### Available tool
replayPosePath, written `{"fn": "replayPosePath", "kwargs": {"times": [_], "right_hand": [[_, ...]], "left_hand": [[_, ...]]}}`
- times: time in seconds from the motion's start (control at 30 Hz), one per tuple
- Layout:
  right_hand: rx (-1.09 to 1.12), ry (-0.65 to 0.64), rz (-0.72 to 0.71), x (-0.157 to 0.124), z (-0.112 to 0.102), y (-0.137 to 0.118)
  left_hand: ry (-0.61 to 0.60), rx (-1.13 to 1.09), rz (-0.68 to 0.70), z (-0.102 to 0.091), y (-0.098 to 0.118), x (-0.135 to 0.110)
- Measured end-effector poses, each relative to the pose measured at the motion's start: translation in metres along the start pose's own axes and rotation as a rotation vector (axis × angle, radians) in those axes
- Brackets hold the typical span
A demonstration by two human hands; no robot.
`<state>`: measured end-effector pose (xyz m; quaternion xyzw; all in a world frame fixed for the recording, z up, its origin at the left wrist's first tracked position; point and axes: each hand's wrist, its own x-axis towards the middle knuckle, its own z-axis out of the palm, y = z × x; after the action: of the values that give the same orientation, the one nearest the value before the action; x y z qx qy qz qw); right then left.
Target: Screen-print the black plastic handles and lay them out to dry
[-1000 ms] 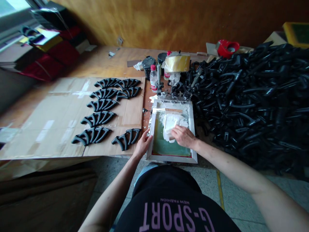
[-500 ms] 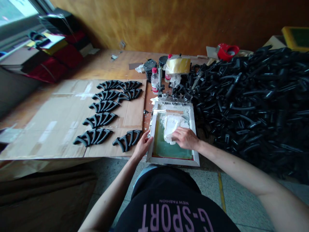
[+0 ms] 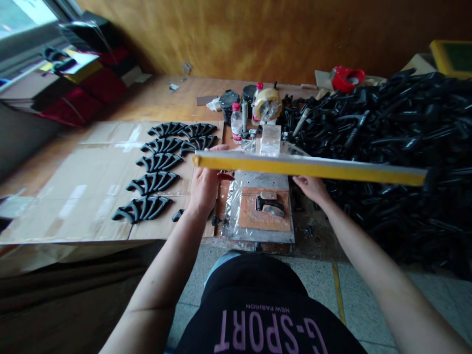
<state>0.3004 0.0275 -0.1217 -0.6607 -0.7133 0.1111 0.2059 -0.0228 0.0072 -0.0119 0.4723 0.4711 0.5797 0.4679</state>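
My left hand [image 3: 206, 184] grips the left end of a raised screen printing frame [image 3: 309, 167], seen edge-on with yellow along its near side. Beneath it, a metal base plate [image 3: 254, 237] carries an orange-brown board [image 3: 249, 216]. A black curved lever-like part [image 3: 272, 202] lies on that board between small pale blocks. My right hand [image 3: 311, 189] is just right of the plate, below the frame's edge, its visible fingers stretched out to the left. Nothing shows in it, though the frame hides part of it.
Rows of black curved parts [image 3: 153, 182] lie on cardboard [image 3: 92, 172] at the left. A big heap of black parts [image 3: 387, 147] fills the right. Behind the plate stand bottles [image 3: 236, 123], dark tubs [image 3: 229, 101] and a tape roll [image 3: 268, 104].
The screen frame has swung up off the base plate, uncovering the board and black part. My left hand has risen with it; my right hand has left the white material and moved right.
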Motion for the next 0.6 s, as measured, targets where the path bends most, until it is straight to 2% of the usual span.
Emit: {"fn": "replayPosePath", "kwargs": {"times": [0.1, 0.17, 0.23, 0.3, 0.37, 0.4, 0.47, 0.5, 0.53, 0.6], "right_hand": [[-0.095, -0.119, -0.19, -0.035, 0.046, -0.016], [-0.188, -0.172, -0.25, -0.049, 0.065, -0.03], [-0.231, -0.183, -0.193, -0.06, 0.073, -0.048], [-0.216, -0.144, -0.136, -0.072, 0.073, -0.07], [-0.151, -0.11, -0.218, -0.084, 0.069, -0.095], [-0.099, -0.123, -0.324, -0.089, 0.067, -0.104], [0.017, -0.18, -0.515, -0.093, 0.063, -0.109], [0.06, -0.193, -0.536, -0.09, 0.06, -0.102], [0.074, -0.184, -0.486, -0.084, 0.057, -0.089], [0.011, -0.119, -0.214, -0.066, 0.053, -0.048]], "left_hand": [[0.024, -0.051, -0.021, 0.013, 0.001, 0.006], [0.073, -0.109, -0.088, 0.019, -0.013, -0.011], [0.004, -0.128, -0.328, 0.027, -0.037, -0.043], [-0.169, -0.135, -0.68, 0.034, -0.064, -0.08], [-0.226, -0.228, -0.889, 0.037, -0.088, -0.111], [-0.183, -0.284, -0.927, 0.035, -0.097, -0.121], [-0.035, -0.326, -0.911, 0.019, -0.112, -0.13], [0.042, -0.29, -0.877, 0.004, -0.117, -0.129], [0.117, -0.217, -0.838, -0.016, -0.122, -0.126], [0.258, -0.009, -0.756, -0.068, -0.132, -0.119]]}}
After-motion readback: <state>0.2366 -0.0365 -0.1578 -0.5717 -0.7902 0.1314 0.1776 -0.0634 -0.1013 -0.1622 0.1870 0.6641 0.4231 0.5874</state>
